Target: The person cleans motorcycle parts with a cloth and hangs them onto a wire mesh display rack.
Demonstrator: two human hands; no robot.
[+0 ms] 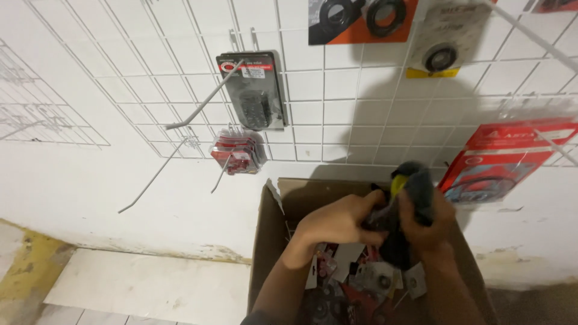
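Both hands meet over the open cardboard box [271,229], gripping a dark grey bundle with a yellow patch [412,192], apparently a cloth or a soft packaged part; blur makes it hard to say which. The left hand [337,225] closes around the bundle's lower left side, fingers curled tight, forearm rising out of the bottom edge of the view. The right hand [430,225] wraps the bundle from the right and partly from beneath, its wrist bent upward.

The step in hand looks like lifting or untangling this item just above the box. Any next move would call for a firm two-handed hold, since the bundle hangs loosely between the palms.

Below the hands, inside the box, lie mixed packaged parts [355,283] in red, white and black. Above and to the left of the hands, a white wire grid panel [337,108] carries a black blister pack [253,90], small red packs [236,153] and bare hooks [201,108]. Just right of the right hand hangs a red carded pack [500,162].
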